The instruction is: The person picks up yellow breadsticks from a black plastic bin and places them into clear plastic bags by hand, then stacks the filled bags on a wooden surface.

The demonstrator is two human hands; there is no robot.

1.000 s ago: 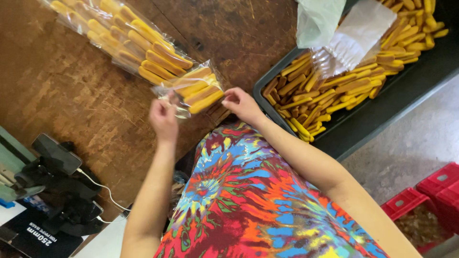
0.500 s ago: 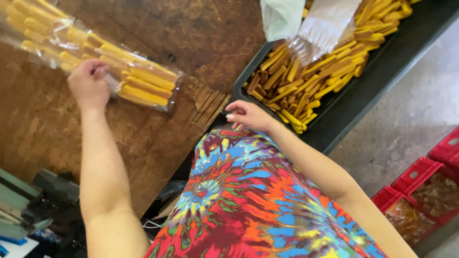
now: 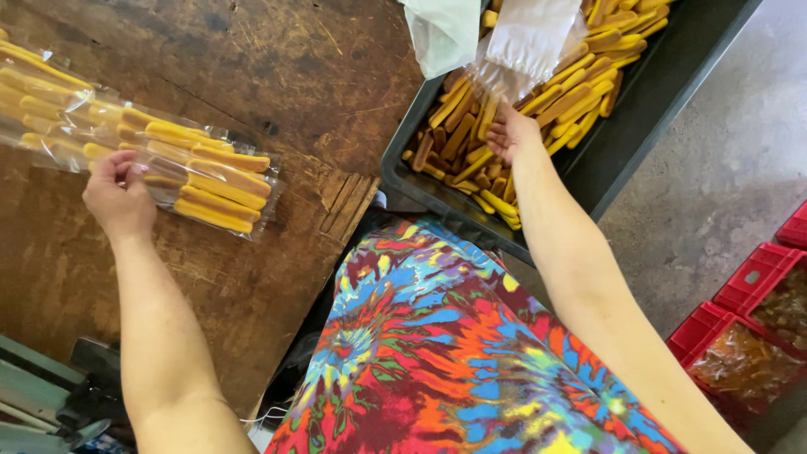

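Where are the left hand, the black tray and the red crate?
left hand (image 3: 120, 195), head view, back of the hand
black tray (image 3: 626, 139), head view, bare side wall
red crate (image 3: 744, 282), head view, top rim

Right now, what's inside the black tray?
The black tray holds loose orange sticks and empty clear bags; the right hand reaches in. The bags hide the sticks beneath.

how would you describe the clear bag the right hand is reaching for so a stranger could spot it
Start at the black tray beside the wooden table, heaped with loose orange-yellow sticks. The right hand touches the lower edge of a clear plastic bag lying on that heap. Unlike the sealed, filled packs by the left hand, it looks empty and flat.
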